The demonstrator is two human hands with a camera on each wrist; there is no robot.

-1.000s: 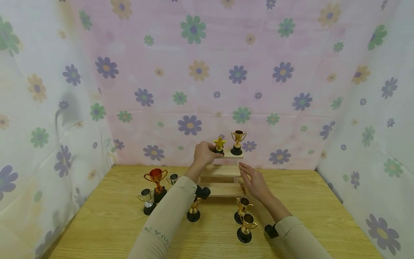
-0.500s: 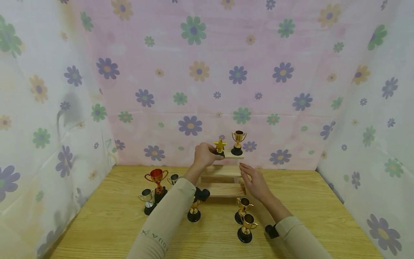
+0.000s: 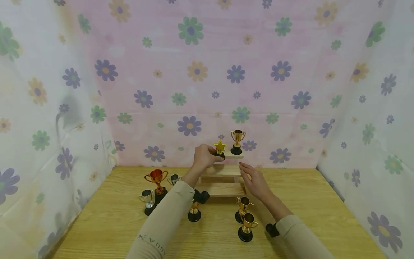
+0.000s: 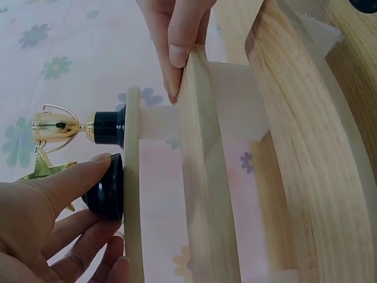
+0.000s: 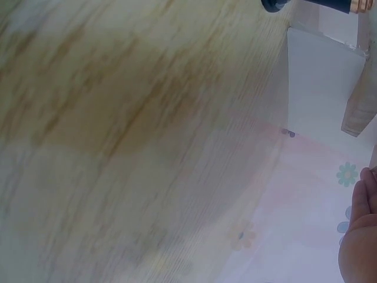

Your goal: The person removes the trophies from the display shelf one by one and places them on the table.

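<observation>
My left hand (image 3: 204, 155) pinches the black base of a gold star trophy (image 3: 220, 146) at the left part of the top tier of a wooden stepped stand (image 3: 223, 189). In the left wrist view, thumb and fingers lie on either side of that base (image 4: 105, 194), which is right at the tier's surface. Beside it on the same tier stands a small gold cup trophy (image 3: 237, 136). My right hand (image 3: 257, 181), its fingers nearly straight, touches the right end of the middle tier (image 4: 203, 147). The left forearm hides part of the stand's left side.
On the table (image 3: 307, 212), a red cup trophy (image 3: 156, 176) and two silver ones (image 3: 147, 197) stand to the left. One gold cup (image 3: 194, 213) is partly behind the left sleeve. Two more gold cups (image 3: 247, 223) stand in front of the stand. Flowered cloth (image 3: 194, 90) hangs behind.
The left hand has shifted the star trophy very slightly toward the front edge of the top tier. The right hand stays at the stand's right end.
</observation>
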